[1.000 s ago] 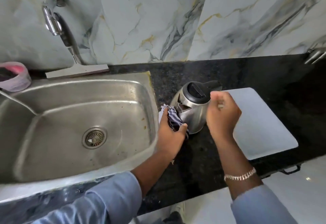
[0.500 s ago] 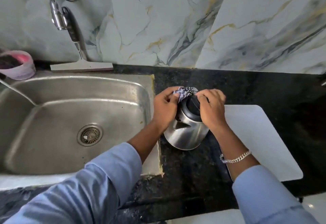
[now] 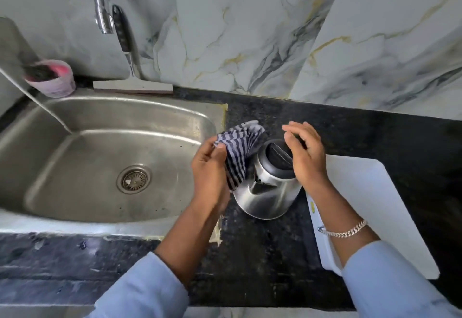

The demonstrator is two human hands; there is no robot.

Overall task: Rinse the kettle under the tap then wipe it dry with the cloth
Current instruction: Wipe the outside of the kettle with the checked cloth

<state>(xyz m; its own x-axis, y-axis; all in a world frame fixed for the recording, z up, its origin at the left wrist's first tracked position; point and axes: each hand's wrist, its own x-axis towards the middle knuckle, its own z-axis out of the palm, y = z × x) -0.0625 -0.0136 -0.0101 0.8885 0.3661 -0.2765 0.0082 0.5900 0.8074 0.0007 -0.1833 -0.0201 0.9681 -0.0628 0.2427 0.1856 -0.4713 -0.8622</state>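
Note:
The steel kettle (image 3: 267,197) with a black lid stands upright on the black counter (image 3: 262,255), just right of the sink, its spout turned toward me. My left hand (image 3: 210,175) grips the blue-and-white striped cloth (image 3: 237,152), which hangs against the kettle's upper left side. My right hand (image 3: 307,157) lies over the lid's right edge and the handle, fingers apart and loosely curved. The handle is mostly hidden under that hand. The tap (image 3: 102,15) sticks out of the marble wall at the upper left, and I see no water running.
The steel sink (image 3: 75,147) fills the left half. A squeegee (image 3: 132,85) leans on the wall behind it, beside a pink cup (image 3: 53,80). A white board (image 3: 370,205) lies right of the kettle, partly under my right forearm.
The cloth was on the kettle's top half a second ago; my left hand has pulled it off to the left. My right hand's fingers have loosened from the lid.

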